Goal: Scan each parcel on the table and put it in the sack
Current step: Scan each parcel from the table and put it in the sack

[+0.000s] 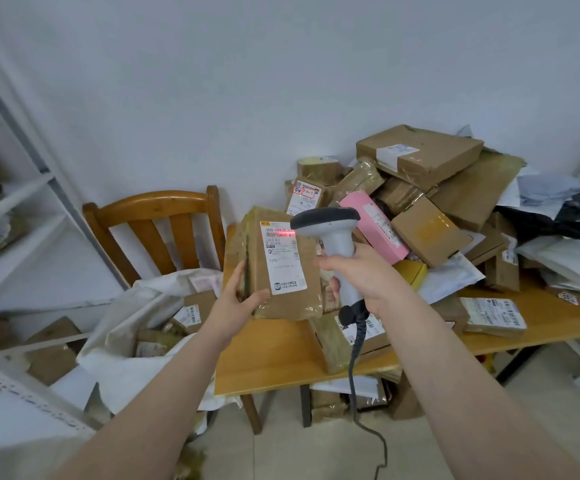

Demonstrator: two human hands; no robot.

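Left hand (243, 292) grips brown parcel (281, 271) by its left edge and near corner, thumb on the front face, fingers curled behind. Parcel held upright above the surface (274, 358), at its far left part, white label (283, 258) facing the camera. Right hand (361, 271) wrapped round the handle of the grey scanner (330, 226), head pointed left at the label, just beside the parcel's right edge. Red scan line (287, 233) falls across the top of the label. Black coiled cable (356, 368) hangs from the handle down past the near edge of the surface to the floor.

White sack (126, 341) sits open on the wooden chair (157, 216), left of the surface, touching its left edge; a few boxes (195, 310) inside. Heap of brown boxes (420, 157) and mailers on the far right of the surface, pink box (375, 233) among them, just right of the scanner. One labelled flat parcel (493, 315) lies apart, near right. White shelf (22, 209) at far left, boxes on it.
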